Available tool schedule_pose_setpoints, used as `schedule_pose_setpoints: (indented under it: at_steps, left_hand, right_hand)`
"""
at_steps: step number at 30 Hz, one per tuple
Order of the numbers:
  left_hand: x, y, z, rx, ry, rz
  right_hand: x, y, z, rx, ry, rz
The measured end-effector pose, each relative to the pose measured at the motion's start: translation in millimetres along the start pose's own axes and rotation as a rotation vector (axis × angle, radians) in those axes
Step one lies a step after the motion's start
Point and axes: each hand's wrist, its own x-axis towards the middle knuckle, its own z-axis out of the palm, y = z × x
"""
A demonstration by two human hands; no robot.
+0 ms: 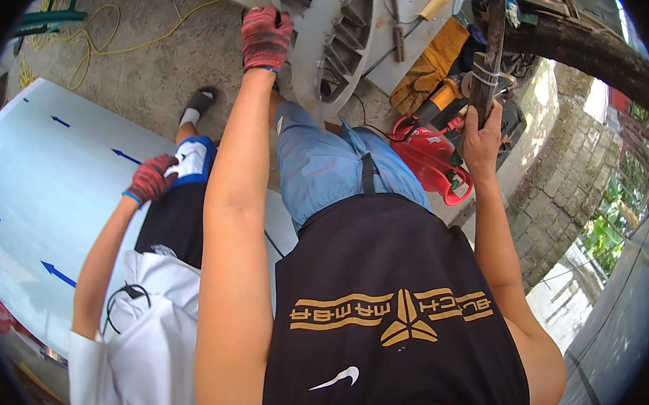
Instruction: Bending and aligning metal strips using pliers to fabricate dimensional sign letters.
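My left hand (pixel 266 39), in a red and grey knit glove, is closed in a fist against the left edge of a large grey ribbed part (pixel 331 33). What its curled fingers hold, if anything, is hidden. Bare and raised on the right, my right hand (pixel 484 142) is closed around the lower end of a dark narrow bar (pixel 495 32) bound with pale ties. The grey part stands in front of my legs, its curved rim and open ribs facing up. Beyond it lies a long thin tool with a wooden handle (pixel 438 2).
A co-worker in a white shirt stands at my left, their gloved hand (pixel 151 177) at their thigh. Behind them curves a white sheet with blue arrows (pixel 22 186). Near my right are a red machine (pixel 427 158), yellow leather gloves (pixel 428 67) and a brick wall (pixel 554 156). A yellow cord (pixel 126 49) crosses the floor.
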Motion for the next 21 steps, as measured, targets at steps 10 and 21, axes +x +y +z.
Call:
schedule_pose_setpoints:
  at_steps: [10, 21]
  left_hand:
    - [9.5, 2.8, -33.8, 0.137, -0.398, -0.218]
    - [22.1, -22.9, -45.1, -0.352, -0.548, -0.627]
  right_hand:
    - [-45.0, 148.9, -14.7, 0.222, 0.507, 0.513]
    - [2.4, 282.4, 7.6, 0.088, 0.663, 0.764]
